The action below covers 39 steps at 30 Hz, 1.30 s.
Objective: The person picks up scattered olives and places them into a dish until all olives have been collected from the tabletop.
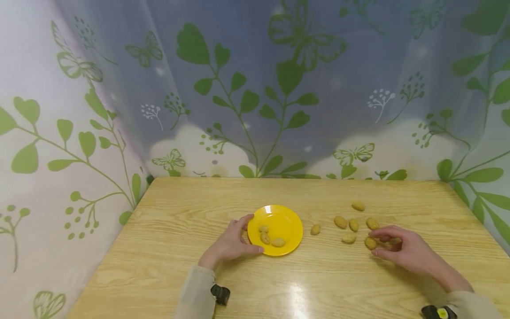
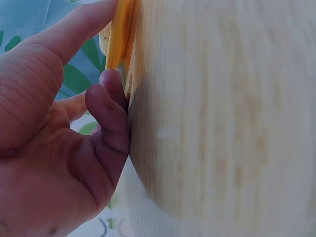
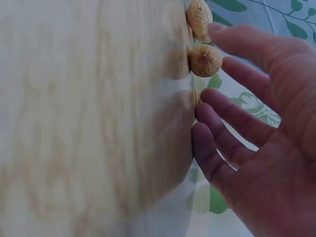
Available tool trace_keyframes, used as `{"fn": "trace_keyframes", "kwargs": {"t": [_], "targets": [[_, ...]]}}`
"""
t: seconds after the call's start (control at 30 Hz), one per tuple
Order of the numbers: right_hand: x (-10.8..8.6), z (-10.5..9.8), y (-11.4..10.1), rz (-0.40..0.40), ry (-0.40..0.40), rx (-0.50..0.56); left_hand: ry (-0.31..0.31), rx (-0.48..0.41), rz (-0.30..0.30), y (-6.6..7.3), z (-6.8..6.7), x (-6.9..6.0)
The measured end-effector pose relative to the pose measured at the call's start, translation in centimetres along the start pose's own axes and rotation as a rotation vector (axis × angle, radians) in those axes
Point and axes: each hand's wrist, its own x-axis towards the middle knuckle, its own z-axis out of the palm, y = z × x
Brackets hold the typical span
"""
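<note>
A yellow plate point(image 1: 292, 230) rests on the table with three tan nuts in its left and lower part, one of them a nut point(image 1: 278, 242). My left hand point(image 1: 229, 244) grips the plate's left side, thumb at the near rim and fingers at the far-left rim; the left wrist view shows its orange edge point(image 2: 116, 42) between thumb and fingers. My right hand point(image 1: 412, 252) is low over the table, thumb and fingers parted around a nut point(image 1: 370, 243). In the right wrist view a wrinkled nut point(image 3: 205, 60) lies by the fingertips, not visibly pinched.
Several more nuts lie on the wooden table point(image 1: 179, 199): one nut point(image 1: 315, 229) just right of the plate, others grouped left of and beyond my right hand, the farthest nut point(image 1: 358, 205) toward the back. A leaf-patterned curtain point(image 1: 247, 66) hangs along the table's back edge.
</note>
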Motion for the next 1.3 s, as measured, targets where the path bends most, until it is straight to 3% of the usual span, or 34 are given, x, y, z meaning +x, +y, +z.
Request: {"fn": "trace_keyframes", "kwargs": {"t": [0.23,1.0,1.3], "targets": [[0.5,-0.1,-0.1,-0.014,0.001,-0.076,0.004,-0.003,0.009,0.1,-0.1,0.1],[0.5,-0.1,-0.5,0.07,-0.036,-0.066,-0.003,0.006,0.008,0.1,-0.1,-0.1],[0.6,-0.1,-1.4,0.071,-0.014,-0.028,-0.002,-0.002,0.006,0.0,0.0,-0.1]]}}
